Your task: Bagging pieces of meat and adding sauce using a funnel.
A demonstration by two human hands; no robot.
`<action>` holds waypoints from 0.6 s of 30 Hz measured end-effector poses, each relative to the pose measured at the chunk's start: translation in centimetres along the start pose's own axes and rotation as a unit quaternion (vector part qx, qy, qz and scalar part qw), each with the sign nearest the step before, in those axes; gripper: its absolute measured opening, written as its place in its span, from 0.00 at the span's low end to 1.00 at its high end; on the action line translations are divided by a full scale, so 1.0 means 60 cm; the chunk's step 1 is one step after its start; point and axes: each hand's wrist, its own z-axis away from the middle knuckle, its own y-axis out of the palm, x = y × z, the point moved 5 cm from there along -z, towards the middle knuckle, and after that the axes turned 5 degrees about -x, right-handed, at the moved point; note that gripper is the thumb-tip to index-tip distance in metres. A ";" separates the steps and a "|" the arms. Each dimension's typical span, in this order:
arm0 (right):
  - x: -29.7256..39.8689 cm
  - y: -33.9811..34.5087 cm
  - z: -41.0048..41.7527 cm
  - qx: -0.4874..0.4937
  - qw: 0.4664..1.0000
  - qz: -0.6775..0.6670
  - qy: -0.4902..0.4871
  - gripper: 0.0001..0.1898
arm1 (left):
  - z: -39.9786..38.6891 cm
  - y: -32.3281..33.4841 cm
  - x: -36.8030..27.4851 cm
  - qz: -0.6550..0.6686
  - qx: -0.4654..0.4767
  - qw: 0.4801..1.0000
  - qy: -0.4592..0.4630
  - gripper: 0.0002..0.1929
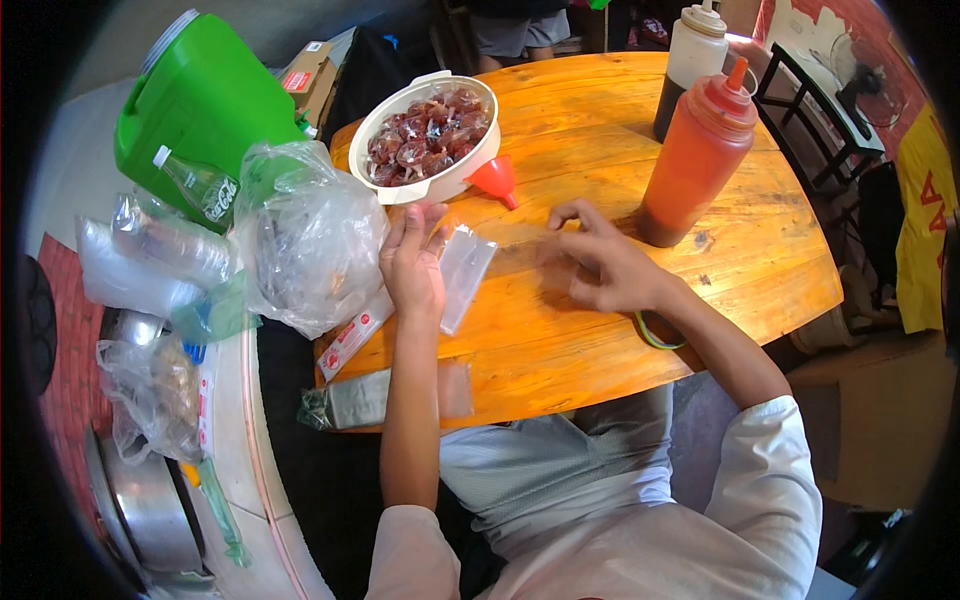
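Observation:
My left hand (412,262) is raised palm up at the left side of the wooden table, its fingers partly bent and apart. Right beside it lies a small stack of clear plastic bags (469,279); whether the fingers touch it is hard to see. My right hand (600,259) hovers over the middle of the table with curled, spread fingers, blurred by motion, and nothing shows in it. Thin coloured bands (658,334) show at the right wrist. A red funnel (496,180) rests against a white tub (424,191) filled with small knotted bags of dark red-brown sauce.
An orange squeeze bottle (697,161) and a clear one with dark liquid (690,64) stand at right. Leftward are a large knotted plastic bag (311,240), a green jerrycan (210,90) and a glass Coca-Cola bottle (196,187). A packet of plastic bags (360,401) lies at the near edge.

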 end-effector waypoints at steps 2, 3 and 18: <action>0.013 0.016 0.002 0.029 0.999 -0.006 -0.025 0.21 | 0.005 0.001 0.006 -0.008 -0.003 1.000 0.014 0.13; 0.022 0.023 0.003 0.057 0.997 -0.009 -0.049 0.25 | 0.008 0.010 0.015 -0.041 0.038 0.998 0.012 0.11; 0.007 -0.011 0.000 -0.115 0.992 -0.058 -0.009 0.03 | 0.087 0.086 0.063 -0.261 0.297 0.903 0.167 0.09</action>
